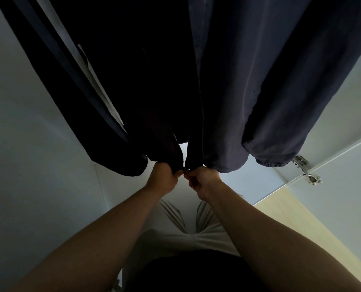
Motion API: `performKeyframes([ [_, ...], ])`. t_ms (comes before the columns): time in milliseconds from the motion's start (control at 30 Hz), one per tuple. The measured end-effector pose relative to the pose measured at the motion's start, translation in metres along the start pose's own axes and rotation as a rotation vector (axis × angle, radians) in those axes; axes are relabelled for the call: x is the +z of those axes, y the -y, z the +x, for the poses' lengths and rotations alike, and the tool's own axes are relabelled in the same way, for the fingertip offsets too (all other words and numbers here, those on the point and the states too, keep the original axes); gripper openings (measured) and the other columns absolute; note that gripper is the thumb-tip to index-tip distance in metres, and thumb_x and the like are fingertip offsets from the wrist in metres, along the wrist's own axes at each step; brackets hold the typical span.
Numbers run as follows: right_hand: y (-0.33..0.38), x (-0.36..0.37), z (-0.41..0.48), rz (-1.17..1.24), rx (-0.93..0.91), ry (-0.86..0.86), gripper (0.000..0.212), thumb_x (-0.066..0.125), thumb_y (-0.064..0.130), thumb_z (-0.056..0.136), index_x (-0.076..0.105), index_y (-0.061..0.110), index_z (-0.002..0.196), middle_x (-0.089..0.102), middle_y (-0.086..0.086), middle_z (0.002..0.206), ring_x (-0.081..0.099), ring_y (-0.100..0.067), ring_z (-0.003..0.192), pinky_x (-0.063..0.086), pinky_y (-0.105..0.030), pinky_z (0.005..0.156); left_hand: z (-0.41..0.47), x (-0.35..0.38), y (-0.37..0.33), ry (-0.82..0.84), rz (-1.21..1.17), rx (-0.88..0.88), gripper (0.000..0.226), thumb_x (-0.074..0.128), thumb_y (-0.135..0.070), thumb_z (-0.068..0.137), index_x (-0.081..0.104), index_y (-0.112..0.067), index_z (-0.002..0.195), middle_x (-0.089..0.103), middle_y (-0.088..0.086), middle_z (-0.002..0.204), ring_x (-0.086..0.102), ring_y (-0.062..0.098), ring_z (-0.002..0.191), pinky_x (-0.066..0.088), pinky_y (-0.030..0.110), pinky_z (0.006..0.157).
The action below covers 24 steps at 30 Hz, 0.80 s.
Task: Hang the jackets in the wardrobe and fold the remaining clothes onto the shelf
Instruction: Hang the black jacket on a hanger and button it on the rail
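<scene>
- The jacket [228,91] hangs in the wardrobe, filling the upper middle and upper right of the frame. Its hem is just above the centre, and one sleeve [291,102] hangs at the right.
- The left hand [163,177] grips the left corner of the hem in curled fingers, just left of centre.
- The right hand [203,181] pinches the right corner of the hem between thumb and curled fingers. The two hands almost touch.
- The zip [180,153] is open at the bottom, with pale wall showing through the gap between its two rows of teeth. The step in hand looks like joining the zip ends.
- To do it well, keep both hem corners level and pulled gently down so the fabric stays taut. Feed the pin fully into the slider before drawing up. Whether the pin is seated cannot be told, as the fingers hide it.
- Pull straight along the teeth, since a sideways tug could swing the jacket or catch the lining.
- A second dark garment [55,76] with pale stripes hangs just beside it at the upper left. Keep its cloth out of the zip.
- A metal hinge [307,170] sits at the right edge, well apart from the hands.
- In my judgement, the folding has yet to be done.
</scene>
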State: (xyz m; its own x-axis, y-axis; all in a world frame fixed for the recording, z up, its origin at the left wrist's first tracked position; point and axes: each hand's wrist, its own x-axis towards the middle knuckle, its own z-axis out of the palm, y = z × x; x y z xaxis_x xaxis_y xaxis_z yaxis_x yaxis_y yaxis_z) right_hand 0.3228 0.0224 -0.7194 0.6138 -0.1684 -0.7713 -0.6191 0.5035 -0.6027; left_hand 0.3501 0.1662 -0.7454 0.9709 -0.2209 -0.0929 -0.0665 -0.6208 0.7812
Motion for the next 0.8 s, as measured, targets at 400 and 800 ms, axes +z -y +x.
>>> performKeyframes([
  [400,0.011,0.014,-0.003,0.067,0.147,0.060,0.016,0.058,-0.013,0.089,0.063,0.000,0.096,0.070,-0.017,0.081,0.058,-0.016,0.058,0.049,-0.026,0.046,0.010,-0.009,0.000,0.045,0.070,0.049,0.008,0.064,-0.011,0.097,0.067,-0.005,0.101,0.063,-0.002,0.089,0.057,0.006,0.082,0.042,0.011,0.072],
  [800,0.013,-0.003,-0.002,0.006,0.016,-0.122,0.027,0.079,-0.006,0.076,0.070,0.006,0.097,0.073,-0.016,0.091,0.046,-0.013,0.053,0.054,-0.029,0.057,0.007,-0.004,-0.007,0.155,-0.215,-0.213,0.016,0.067,-0.019,0.096,0.069,-0.005,0.102,0.073,0.010,0.103,0.068,0.025,0.102,0.054,0.042,0.095],
])
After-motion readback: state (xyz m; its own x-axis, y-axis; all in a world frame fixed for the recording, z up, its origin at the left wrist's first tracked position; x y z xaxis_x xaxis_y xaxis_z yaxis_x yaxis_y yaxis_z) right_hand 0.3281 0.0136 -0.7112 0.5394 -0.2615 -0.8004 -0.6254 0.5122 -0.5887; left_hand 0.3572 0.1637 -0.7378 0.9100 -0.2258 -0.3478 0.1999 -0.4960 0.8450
